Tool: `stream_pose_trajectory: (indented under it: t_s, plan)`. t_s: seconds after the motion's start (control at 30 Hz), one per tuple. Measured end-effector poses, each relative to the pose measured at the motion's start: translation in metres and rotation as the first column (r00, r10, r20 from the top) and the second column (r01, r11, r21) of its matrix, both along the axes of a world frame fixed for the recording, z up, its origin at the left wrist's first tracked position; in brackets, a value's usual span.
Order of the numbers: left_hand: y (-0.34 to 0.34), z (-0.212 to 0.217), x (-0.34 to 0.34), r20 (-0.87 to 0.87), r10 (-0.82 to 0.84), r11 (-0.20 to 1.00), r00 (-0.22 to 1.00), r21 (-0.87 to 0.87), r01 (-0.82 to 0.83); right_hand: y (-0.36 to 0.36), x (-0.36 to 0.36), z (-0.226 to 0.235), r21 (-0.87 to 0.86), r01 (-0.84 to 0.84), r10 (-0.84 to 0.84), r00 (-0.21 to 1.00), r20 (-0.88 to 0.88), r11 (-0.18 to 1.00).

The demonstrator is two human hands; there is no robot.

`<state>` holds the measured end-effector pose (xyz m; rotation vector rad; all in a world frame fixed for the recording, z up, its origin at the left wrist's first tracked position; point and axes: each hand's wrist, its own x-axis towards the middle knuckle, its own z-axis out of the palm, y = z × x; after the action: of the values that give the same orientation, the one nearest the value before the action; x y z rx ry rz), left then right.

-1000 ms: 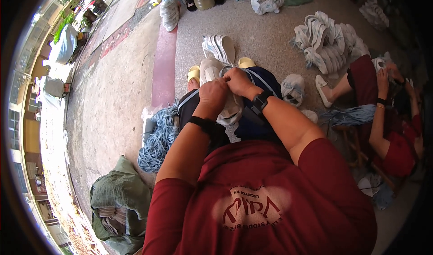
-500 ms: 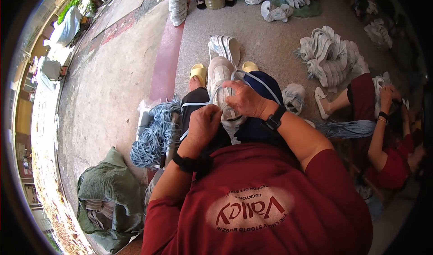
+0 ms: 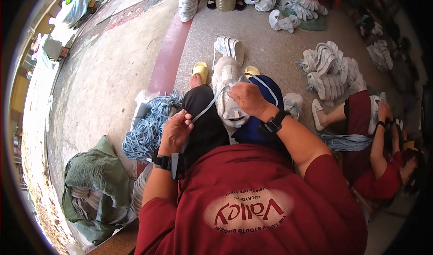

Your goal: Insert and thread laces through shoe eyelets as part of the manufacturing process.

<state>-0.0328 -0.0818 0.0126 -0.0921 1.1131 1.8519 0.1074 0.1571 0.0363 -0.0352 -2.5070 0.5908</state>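
My right hand (image 3: pixel 246 99) presses a pale grey shoe (image 3: pixel 228 93) on my lap, fingers closed on a light blue lace (image 3: pixel 212 104). My left hand (image 3: pixel 177 129) pinches the lace's other end, pulled taut. A heap of blue laces (image 3: pixel 146 131) lies left on the floor; a green sack (image 3: pixel 97 183) lies farther left.

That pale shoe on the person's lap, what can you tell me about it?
The shoe is an off-white sneaker, seemingly fabric or synthetic, lying lengthwise across the lap with one end pointing toward the yellow sandals. A light blue lace runs from it. The right hand rests on its side, gripping a loop of lace; the left hand pulls the other end taut.
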Motion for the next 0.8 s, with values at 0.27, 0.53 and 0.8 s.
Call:
stream_pose_trajectory:
  t_s: [0.27,0.53,0.8]
  plan:
    - [0.007,0.018,0.000,-0.395,-0.315,0.935,0.863,-0.285,0.211,-0.010,-0.013,-0.016,0.169,0.147,-0.166,0.980,0.106,0.975]
    - [-0.138,-0.078,-0.082,0.221,0.029,0.963,0.975,-0.269,0.033,-0.007,-0.027,-0.018,-0.053,0.229,-0.221,0.968,0.120,0.972]
    - [0.035,0.028,-0.009,-0.282,-0.373,0.923,0.884,-0.013,0.385,-0.006,-0.028,-0.022,-0.157,0.364,-0.348,0.929,0.123,0.918]
